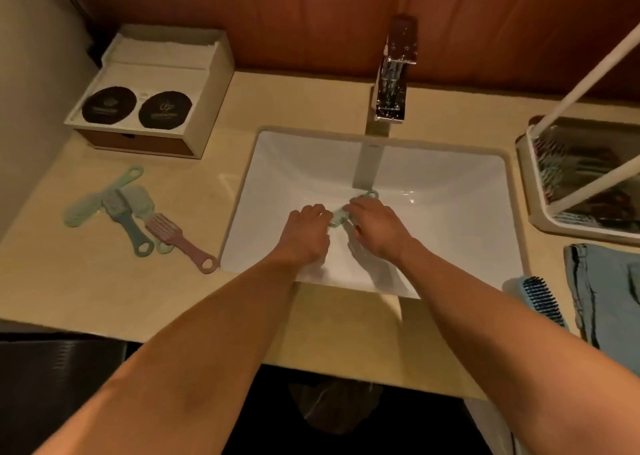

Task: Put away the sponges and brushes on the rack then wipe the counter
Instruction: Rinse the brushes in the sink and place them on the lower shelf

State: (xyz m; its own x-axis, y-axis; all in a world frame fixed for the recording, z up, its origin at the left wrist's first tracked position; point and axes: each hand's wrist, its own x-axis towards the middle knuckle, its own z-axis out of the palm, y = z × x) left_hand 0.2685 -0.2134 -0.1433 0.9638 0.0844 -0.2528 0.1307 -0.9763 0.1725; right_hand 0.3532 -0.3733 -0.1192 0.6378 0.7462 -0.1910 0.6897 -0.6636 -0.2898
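Note:
Both my hands are over the white sink (pixel 450 191). My right hand (pixel 375 224) grips a small green brush (pixel 367 195) by its handle, whose looped end pokes out past the fingers. My left hand (pixel 308 231) pinches the brush's head end. On the counter to the left lies a pile of several brushes: a green one (pixel 104 196), a grey-blue one (pixel 130 228) and a pink one (pixel 180 243). A blue bristle brush (pixel 540 299) lies at the right of the sink. The drying rack (pixel 530 177) stands at the far right.
A chrome faucet (pixel 393 74) rises behind the sink. A cream box with two black round lids (pixel 156 94) sits at the back left. A folded blue cloth (pixel 602 292) lies on the counter (pixel 104 292) at the right, below the rack.

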